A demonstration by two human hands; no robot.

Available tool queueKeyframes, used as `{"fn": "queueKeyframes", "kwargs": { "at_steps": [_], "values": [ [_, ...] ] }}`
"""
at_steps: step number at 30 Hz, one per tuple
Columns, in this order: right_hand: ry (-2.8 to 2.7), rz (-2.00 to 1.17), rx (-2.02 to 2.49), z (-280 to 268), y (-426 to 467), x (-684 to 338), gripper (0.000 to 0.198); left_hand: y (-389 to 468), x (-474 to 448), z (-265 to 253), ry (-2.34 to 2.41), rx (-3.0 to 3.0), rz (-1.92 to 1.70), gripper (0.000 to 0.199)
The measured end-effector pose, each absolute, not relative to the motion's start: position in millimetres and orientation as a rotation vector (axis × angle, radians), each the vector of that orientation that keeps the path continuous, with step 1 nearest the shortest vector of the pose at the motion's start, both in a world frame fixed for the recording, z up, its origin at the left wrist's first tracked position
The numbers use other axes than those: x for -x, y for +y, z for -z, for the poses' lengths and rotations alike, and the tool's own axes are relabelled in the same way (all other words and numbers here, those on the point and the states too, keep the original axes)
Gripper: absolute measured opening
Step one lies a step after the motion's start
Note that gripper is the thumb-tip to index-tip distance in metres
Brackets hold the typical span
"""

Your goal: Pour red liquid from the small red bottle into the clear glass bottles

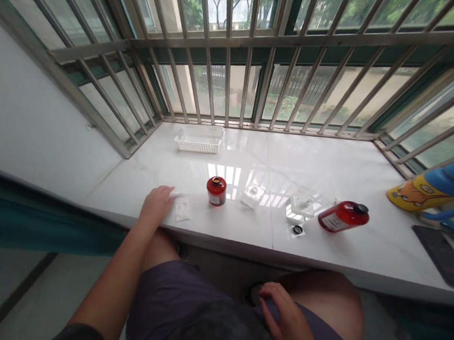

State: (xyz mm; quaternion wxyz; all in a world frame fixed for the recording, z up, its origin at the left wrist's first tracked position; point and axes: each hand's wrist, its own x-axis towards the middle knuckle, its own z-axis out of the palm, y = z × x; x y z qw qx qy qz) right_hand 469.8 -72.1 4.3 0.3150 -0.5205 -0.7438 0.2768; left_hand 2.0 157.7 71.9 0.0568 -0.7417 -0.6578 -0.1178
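My left hand point(156, 205) rests on the white ledge with its fingers stretched out and holds nothing. Just right of its fingertips lies a crumpled white tissue point(182, 208). My right hand point(286, 317) hangs over my right thigh, loosely bent, thumb apart from the fingers, nothing in it. Between the two sides stands a small round red bottle point(216, 191) with an uncapped neck. Beside it is a clear glass-like block point(253, 195). Farther right are another clear block point(301, 209), a small black ring-shaped cap point(297, 230) and a larger red bottle point(341, 216) with a black cap.
At the back left sits a white perforated basket point(198, 146). A yellow bottle with a blue lid point(425, 192) and a dark phone-like slab point(442, 255) occupy the right end. Metal window bars point(257, 88) close off the back, and a white wall point(39, 108) the left.
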Motion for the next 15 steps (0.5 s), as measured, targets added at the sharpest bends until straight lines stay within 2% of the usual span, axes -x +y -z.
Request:
{"fn": "queueKeyframes", "kwargs": {
  "at_steps": [8,15],
  "values": [
    [-1.987,-0.824,1.430,1.1,-69.4,-477.2,0.014,109.2,-43.4,-49.1,-1.970,2.406,0.442,0.020],
    [-2.031,-0.902,1.409,1.4,-69.9,-471.9,0.013,93.4,-60.5,-44.1,-1.951,2.383,0.540,0.023]
  ]
}}
